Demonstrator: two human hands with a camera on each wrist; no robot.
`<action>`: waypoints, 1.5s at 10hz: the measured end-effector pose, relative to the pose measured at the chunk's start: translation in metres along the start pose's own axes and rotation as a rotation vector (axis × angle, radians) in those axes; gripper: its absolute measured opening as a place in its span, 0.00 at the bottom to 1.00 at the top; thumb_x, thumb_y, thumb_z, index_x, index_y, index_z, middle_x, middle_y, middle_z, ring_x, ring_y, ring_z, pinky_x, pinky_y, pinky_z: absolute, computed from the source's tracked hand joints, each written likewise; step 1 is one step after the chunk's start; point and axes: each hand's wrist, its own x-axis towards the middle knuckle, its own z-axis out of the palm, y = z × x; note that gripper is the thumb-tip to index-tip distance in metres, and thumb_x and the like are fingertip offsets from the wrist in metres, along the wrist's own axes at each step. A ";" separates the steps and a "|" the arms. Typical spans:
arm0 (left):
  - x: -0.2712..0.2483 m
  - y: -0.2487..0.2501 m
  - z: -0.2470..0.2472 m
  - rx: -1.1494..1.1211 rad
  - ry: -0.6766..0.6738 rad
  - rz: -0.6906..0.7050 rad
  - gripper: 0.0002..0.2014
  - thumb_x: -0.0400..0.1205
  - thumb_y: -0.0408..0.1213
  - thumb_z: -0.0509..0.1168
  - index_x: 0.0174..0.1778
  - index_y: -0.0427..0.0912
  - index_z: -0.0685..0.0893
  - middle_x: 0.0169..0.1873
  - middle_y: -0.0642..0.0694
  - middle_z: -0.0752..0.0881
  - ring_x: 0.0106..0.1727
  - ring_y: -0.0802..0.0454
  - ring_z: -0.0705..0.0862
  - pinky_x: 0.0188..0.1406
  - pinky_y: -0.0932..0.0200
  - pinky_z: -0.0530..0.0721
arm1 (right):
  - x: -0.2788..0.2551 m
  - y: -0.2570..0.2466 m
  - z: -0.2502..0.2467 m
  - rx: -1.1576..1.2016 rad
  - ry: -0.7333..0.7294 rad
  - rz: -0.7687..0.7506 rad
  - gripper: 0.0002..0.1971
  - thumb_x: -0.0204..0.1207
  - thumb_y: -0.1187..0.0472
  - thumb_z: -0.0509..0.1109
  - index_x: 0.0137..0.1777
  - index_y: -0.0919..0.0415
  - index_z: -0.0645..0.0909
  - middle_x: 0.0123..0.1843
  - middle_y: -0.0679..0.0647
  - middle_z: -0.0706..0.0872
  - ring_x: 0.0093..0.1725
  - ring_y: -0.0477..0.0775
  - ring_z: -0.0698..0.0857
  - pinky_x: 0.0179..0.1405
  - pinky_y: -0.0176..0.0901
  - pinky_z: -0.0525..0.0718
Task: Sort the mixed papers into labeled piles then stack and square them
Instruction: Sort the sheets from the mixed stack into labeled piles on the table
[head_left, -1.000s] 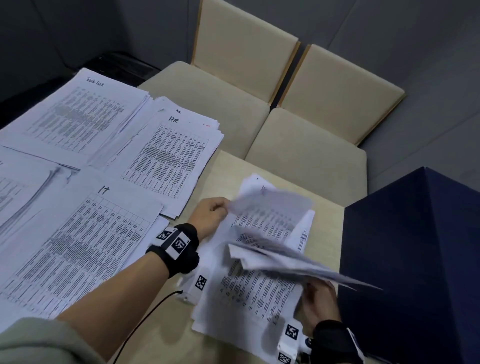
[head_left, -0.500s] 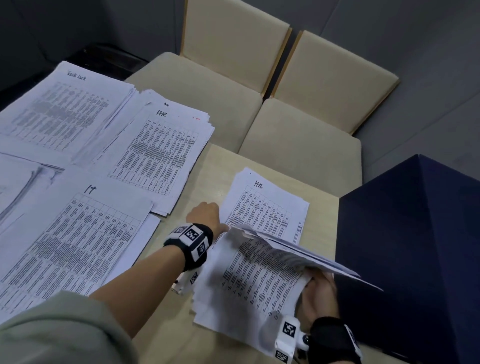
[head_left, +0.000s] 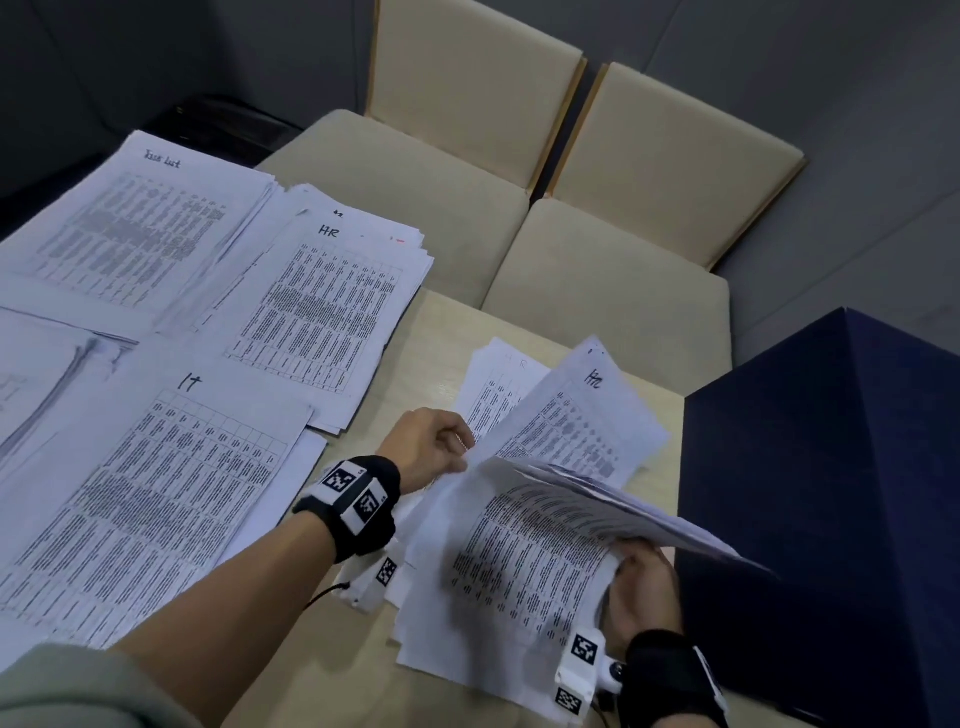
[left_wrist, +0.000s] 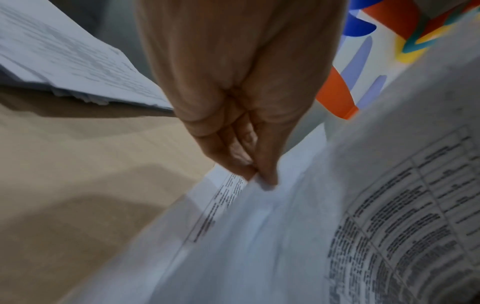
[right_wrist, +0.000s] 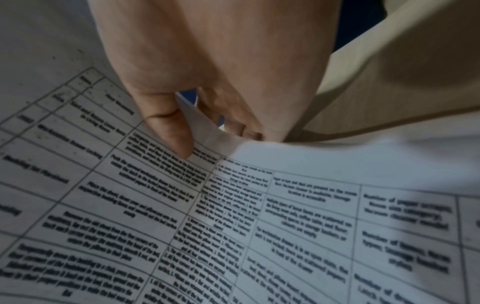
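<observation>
Pale wooden table (head_left: 447, 338), lower centre: left hand (head_left: 426, 449) pinching edge of white printed paper sheet (head_left: 582, 415); right hand (head_left: 644, 587) gripping curled bundle of white printed pages (head_left: 530, 551), lower right.

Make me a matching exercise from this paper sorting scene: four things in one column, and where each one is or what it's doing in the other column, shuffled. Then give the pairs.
Column one
1. left hand
2. right hand
3. pile marked It
4. dark blue box

Column two
A. stands at the right edge of the table
B. pinches the edge of the lifted sheet marked HR
C. lies flat on the left of the table
D. grips a bent-up bundle of printed sheets

Pairs: 1-B, 2-D, 3-C, 4-A
</observation>
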 end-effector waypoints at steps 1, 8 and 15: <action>-0.008 0.000 -0.004 -0.083 -0.075 0.024 0.13 0.69 0.22 0.78 0.36 0.45 0.87 0.28 0.49 0.85 0.27 0.62 0.80 0.32 0.68 0.79 | 0.002 -0.003 -0.002 -0.024 -0.025 -0.004 0.46 0.40 0.58 0.85 0.65 0.70 0.80 0.58 0.71 0.85 0.62 0.73 0.85 0.68 0.64 0.78; -0.021 -0.006 -0.018 -0.518 -0.140 -0.140 0.16 0.79 0.29 0.73 0.63 0.36 0.84 0.56 0.40 0.90 0.55 0.46 0.90 0.56 0.55 0.87 | -0.022 -0.028 0.028 -0.098 -0.034 -0.079 0.08 0.78 0.75 0.63 0.43 0.63 0.78 0.39 0.59 0.89 0.40 0.55 0.89 0.38 0.46 0.84; -0.003 -0.003 -0.002 -0.565 0.030 -0.349 0.12 0.75 0.33 0.61 0.48 0.36 0.88 0.48 0.38 0.88 0.45 0.44 0.85 0.48 0.52 0.79 | -0.025 -0.012 0.023 -0.089 -0.094 0.166 0.18 0.80 0.62 0.64 0.69 0.62 0.80 0.63 0.64 0.86 0.61 0.63 0.83 0.58 0.49 0.84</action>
